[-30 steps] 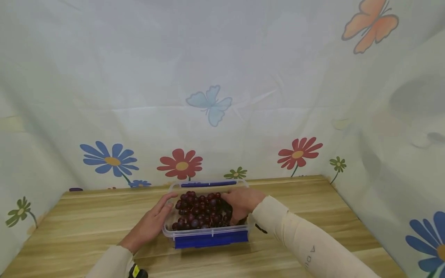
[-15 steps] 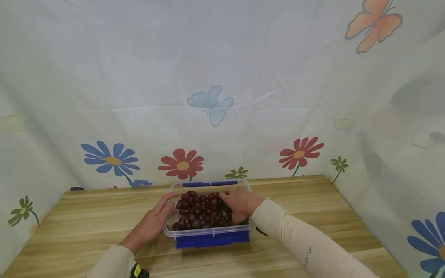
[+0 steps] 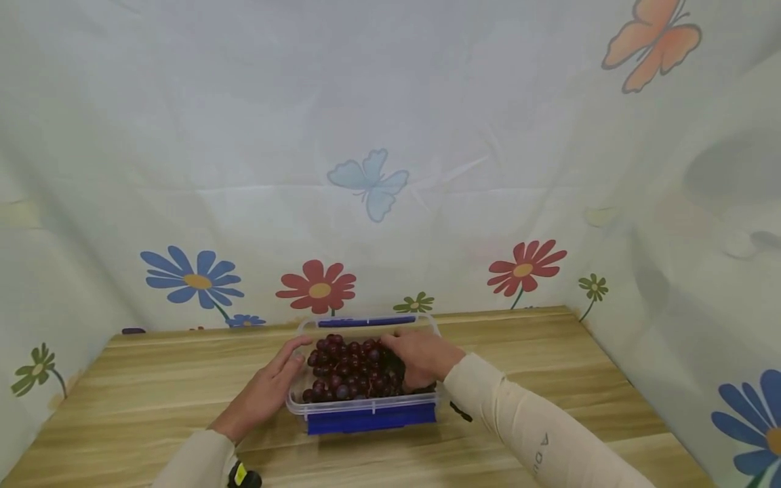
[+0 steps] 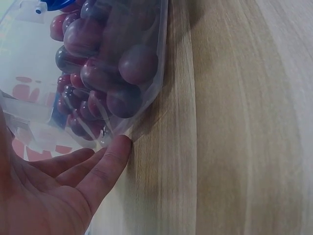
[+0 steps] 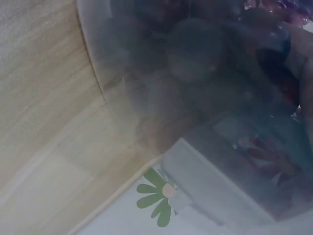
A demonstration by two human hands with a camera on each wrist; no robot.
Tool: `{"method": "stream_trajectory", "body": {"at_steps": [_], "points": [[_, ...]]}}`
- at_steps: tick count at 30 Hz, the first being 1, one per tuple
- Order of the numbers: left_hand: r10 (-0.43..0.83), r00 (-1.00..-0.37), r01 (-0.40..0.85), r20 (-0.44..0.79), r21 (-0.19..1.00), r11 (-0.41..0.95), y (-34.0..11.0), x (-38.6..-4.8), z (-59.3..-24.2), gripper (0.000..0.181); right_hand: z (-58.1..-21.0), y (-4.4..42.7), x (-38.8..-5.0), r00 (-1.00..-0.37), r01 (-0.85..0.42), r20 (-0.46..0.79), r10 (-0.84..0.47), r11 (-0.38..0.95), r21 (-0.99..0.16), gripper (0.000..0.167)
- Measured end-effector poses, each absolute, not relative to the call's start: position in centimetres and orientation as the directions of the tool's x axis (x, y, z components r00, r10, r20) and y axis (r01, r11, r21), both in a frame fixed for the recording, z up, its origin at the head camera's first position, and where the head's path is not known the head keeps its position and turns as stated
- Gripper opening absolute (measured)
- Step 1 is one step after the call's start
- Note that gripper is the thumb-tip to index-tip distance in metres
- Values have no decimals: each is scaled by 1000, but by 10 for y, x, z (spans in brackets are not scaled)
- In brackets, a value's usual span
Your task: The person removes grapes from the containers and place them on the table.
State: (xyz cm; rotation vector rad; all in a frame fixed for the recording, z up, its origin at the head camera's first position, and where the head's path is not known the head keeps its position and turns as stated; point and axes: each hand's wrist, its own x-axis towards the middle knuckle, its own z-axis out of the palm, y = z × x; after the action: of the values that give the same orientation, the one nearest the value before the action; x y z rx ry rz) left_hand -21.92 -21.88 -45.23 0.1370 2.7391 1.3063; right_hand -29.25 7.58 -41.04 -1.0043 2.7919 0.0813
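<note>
Little changes over the last second: the right hand (image 3: 421, 356) stays among the dark grapes (image 3: 344, 366) at the right end of the clear box (image 3: 342, 408), so the handling seems to continue there (its fingers are mostly hidden; I cannot tell whether they grip). The left hand (image 3: 268, 390) touches the left wall with extended fingers; the box stands uncovered on the wooden table (image 3: 537, 346), grapes heaped inside.
</note>
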Motion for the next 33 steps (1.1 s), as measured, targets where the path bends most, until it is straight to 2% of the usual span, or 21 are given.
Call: {"method": "stream_trajectory", "body": {"at_steps": [8, 12, 20, 33], "points": [[123, -990, 29, -62, 778, 628, -221, -219, -454, 57, -413, 72, -290, -772, -623, -183, -608, 781, 35, 72], [126, -990, 28, -66, 781, 624, -221, -220, -454, 59, -417, 73, -290, -773, -625, -162, -613, 780, 30, 69], [133, -989, 32, -64, 787, 616, -219, -222, -456, 57, -420, 75, -289, -790, -607, -145, -596, 793, 50, 74], [131, -990, 40, -56, 778, 627, -217, -221, -457, 56, -419, 77, -286, -799, -599, -114, -590, 799, 56, 68]]}}
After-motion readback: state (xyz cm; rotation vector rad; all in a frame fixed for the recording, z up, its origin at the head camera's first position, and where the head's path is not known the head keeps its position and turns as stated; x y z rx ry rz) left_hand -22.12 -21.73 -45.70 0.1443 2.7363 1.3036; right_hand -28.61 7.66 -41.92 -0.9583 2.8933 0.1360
